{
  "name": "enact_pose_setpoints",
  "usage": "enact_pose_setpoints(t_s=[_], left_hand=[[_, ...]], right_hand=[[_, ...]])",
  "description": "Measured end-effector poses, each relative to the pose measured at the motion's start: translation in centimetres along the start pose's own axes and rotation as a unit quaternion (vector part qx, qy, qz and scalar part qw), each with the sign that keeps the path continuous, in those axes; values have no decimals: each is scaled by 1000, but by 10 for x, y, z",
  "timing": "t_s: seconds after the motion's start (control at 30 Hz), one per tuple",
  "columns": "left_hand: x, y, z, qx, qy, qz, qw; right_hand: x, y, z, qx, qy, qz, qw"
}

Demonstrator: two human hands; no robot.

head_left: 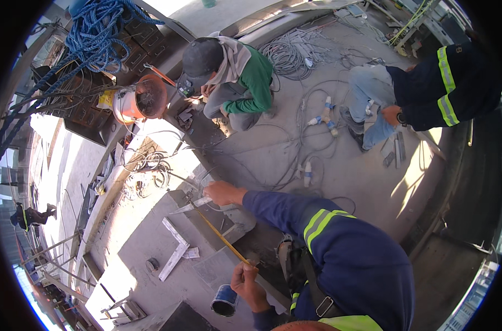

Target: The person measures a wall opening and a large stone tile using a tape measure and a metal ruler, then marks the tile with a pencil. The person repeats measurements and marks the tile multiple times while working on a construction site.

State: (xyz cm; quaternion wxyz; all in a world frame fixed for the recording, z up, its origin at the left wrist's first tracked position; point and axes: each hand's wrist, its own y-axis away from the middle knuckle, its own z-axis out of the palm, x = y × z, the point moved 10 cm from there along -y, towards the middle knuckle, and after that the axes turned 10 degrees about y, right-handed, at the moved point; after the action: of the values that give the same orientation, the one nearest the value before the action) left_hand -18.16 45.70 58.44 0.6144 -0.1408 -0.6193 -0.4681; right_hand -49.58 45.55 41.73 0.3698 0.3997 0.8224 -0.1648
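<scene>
My left hand is closed on one end of a yellow tape measure. Its blade runs up and leftward to the edge of a grey metal block. There my right hand reaches in with curled fingers, beside a pale flat metal strip. What the right fingers grip is too small to make out. A white L-shaped angle piece lies on the grey metal surface left of the tape. Near my left hand is a blue can with a dark opening. A small dark round object lies farther left.
A person in a green top crouches ahead; another in a navy jacket sits at right. An orange blower, blue rope, coiled cables and white-blue connectors surround us. Loose metal bars lie right.
</scene>
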Motion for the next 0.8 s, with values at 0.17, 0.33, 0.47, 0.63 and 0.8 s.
enact_pose_setpoints(t_s=[0.17, 0.33, 0.47, 0.63, 0.8], left_hand=[[2, -19, 28, -21, 5, -16, 1000], [-12, -17, 109, -80, -18, -39, 996], [7, -25, 166, -122, -115, 13, 986], [-40, -7, 280, -227, -155, -32, 961], [-62, -14, 360, -326, -193, -48, 924]], right_hand=[[158, 191, -60, -50, -267, 256, 928], [341, 489, -59, 42, -174, 474, 862], [373, 607, -58, 120, -94, 644, 750], [397, 795, -88, 231, -256, 700, 625], [367, 800, -134, 342, -308, 688, 562]])
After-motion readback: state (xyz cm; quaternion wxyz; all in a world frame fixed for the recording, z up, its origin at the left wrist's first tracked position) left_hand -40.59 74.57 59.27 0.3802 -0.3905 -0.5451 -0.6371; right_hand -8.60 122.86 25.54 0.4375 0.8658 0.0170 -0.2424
